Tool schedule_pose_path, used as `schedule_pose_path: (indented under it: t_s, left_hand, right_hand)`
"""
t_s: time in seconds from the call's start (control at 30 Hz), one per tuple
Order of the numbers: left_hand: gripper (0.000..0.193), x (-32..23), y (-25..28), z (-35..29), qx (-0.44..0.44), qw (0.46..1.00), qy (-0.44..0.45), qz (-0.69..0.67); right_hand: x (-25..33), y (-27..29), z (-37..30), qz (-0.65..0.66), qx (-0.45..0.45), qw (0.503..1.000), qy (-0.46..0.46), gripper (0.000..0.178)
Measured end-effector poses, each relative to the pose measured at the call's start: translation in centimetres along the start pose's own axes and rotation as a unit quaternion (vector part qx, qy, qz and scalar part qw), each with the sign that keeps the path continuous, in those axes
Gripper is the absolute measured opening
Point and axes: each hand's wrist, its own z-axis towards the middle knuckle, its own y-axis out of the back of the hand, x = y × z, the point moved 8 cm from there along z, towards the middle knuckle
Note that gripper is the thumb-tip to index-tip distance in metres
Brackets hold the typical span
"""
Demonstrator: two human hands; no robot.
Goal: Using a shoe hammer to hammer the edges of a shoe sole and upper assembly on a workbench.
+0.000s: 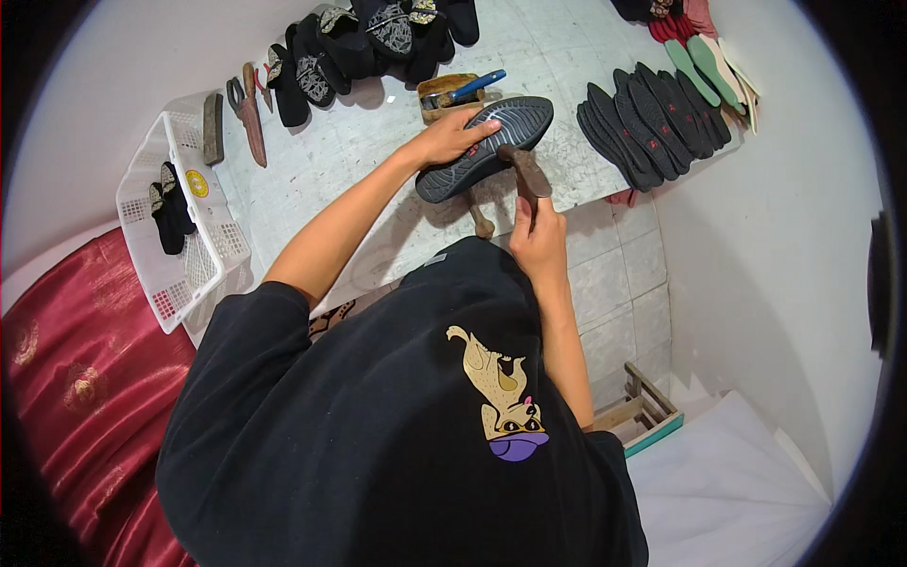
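A black shoe (453,178) is held with its ridged sole facing up, over the near edge of the worktable (331,180). My left hand (446,140) is closed on its left side, thumb lying across the sole. My right hand (540,248) grips a hammer (529,172) with a worn brown head. That head is at the right edge of the sole; whether it touches cannot be made out. Below the shoe, a knobbed metal piece (482,225) sticks out toward me, its other end hidden by the shoe.
Beyond the shoe sits a tan container (442,94) with a blue-handled tool (477,87). Black soles (652,128) lie at right, decorated black shoes (368,42) at the back. Scissors (236,99) and a knife (253,128) lie left, near a white basket (179,293).
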Motion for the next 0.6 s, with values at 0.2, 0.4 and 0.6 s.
schedule_pose_path:
  t_s: [0.2, 0.4, 0.6]
  left_hand:
    - [0.056, -0.9, 0.6, 1.4, 0.071, 0.993, -0.01, 0.09]
    - [0.06, 0.6, 0.7, 2.3, 0.058, 0.988, -0.066, 0.127]
    - [0.064, 0.9, 0.5, 2.6, 0.102, 0.99, -0.018, 0.101]
  right_hand:
    - [2.7, -0.2, -1.0, -0.023, 0.001, 0.997, 0.071, 0.014]
    - [1.4, -1.9, -1.1, -0.066, 0.025, 0.997, 0.019, 0.017]
    - [-0.1, -3.4, -1.2, -0.086, 0.053, 0.995, 0.024, 0.019]
